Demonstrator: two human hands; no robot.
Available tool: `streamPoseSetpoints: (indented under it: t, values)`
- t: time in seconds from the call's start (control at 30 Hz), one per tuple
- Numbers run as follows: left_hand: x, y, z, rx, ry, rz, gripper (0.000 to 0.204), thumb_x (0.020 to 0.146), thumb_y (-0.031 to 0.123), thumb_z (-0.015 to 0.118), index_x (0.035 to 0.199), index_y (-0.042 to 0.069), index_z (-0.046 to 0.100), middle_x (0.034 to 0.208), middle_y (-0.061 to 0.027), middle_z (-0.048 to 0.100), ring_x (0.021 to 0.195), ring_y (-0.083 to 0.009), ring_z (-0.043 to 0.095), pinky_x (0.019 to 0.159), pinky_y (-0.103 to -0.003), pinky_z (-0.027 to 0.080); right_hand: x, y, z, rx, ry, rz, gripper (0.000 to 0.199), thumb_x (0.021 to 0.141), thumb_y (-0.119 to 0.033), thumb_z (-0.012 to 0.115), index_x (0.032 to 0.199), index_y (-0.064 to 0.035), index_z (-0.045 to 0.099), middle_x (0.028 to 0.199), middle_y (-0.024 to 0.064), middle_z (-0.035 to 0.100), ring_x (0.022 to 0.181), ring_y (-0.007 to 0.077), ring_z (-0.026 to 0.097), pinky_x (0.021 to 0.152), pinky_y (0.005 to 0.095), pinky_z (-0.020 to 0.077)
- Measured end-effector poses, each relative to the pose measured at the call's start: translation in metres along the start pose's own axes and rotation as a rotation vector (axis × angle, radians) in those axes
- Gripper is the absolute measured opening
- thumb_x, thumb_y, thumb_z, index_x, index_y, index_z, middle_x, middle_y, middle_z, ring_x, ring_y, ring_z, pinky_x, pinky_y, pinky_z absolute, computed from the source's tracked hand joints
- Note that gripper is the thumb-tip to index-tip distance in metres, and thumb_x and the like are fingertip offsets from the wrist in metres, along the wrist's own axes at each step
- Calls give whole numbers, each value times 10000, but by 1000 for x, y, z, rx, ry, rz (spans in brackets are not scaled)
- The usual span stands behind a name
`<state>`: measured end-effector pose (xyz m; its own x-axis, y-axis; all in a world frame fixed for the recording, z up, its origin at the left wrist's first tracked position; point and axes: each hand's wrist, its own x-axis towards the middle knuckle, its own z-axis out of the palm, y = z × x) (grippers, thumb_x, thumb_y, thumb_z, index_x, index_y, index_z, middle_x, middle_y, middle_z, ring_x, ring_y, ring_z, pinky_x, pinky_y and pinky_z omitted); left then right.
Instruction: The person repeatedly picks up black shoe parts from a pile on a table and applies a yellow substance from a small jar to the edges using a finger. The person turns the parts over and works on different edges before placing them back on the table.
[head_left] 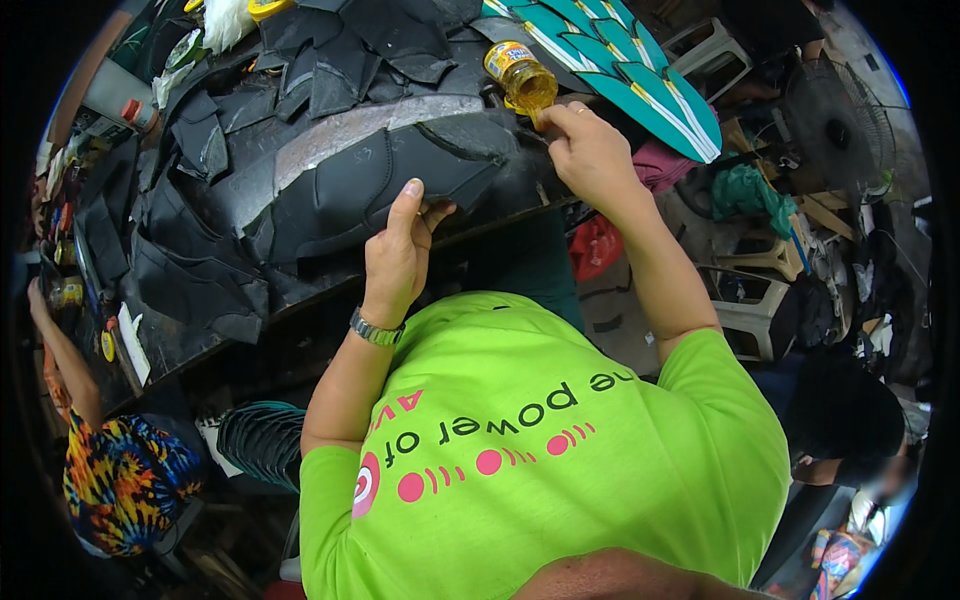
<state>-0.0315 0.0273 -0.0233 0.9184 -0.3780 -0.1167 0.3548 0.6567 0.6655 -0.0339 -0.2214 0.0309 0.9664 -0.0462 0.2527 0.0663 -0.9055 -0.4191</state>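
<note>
My left hand [398, 245] grips the near edge of a black stitched leather-like piece [350, 182], thumb on top and fingers curled at the edge. This curved panel lies on the dark workbench, with a worn grey strip showing along its far side. Up at the right, a glass jar [512, 66] with a coloured label lies tilted, yellow glue-like stuff around its mouth. The closed fingers of my right hand [592, 152] are at the jar's mouth, pinched together; whatever they hold is hidden by the fingers.
More black cut pieces [365, 45] are heaped across the bench [300, 282]. Green shoe-sole-shaped pieces [640, 85] fan out at the far right. A fan [835, 120] and plastic stools [735, 310] stand to the right. Another person in a colourful shirt [130, 480] works at left.
</note>
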Motion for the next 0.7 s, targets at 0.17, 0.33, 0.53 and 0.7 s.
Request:
streamPoseSetpoints:
  t: [0.17, 0.33, 0.53, 0.7]
  values:
    - [7, -2, 2, -39, -2, -18, 222, 1026, 196, 542, 1081, 14, 658, 1030, -77, 687, 975, -184, 651, 936, -398, 524, -31, -14, -6, 877, 48, 168, 261, 839, 27, 582, 1070, -17, 694, 850, 44, 522, 710, 138, 539, 674, 279, 442]
    - [5, -2, 14, -16, -9, -35, 238, 1029, 238, 521, 1060, 46, 657, 1047, -85, 711, 1023, -212, 658, 966, -448, 509, -53, -27, 23, 891, 21, 51, 468, 856, 67, 599, 1309, -45, 625, 1102, 40, 523, 679, 52, 476, 681, 205, 423]
    - [4, 3, 17, -58, -40, -28, 241, 1033, 220, 503, 1093, 38, 649, 1076, -102, 710, 1046, -231, 662, 1012, -488, 486, -66, -33, 36, 734, -2, -30, 562, 857, 76, 612, 1402, -45, 539, 1206, 63, 524, 766, 73, 484, 728, 206, 436]
    - [6, -1, 12, -43, 30, 3, 240, 1024, 204, 522, 1116, 18, 643, 1098, -104, 706, 1039, -235, 666, 1020, -459, 481, -67, -38, 40, 484, 79, -200, 559, 837, 77, 629, 1373, -70, 574, 1143, 110, 568, 735, 136, 546, 656, 257, 473]
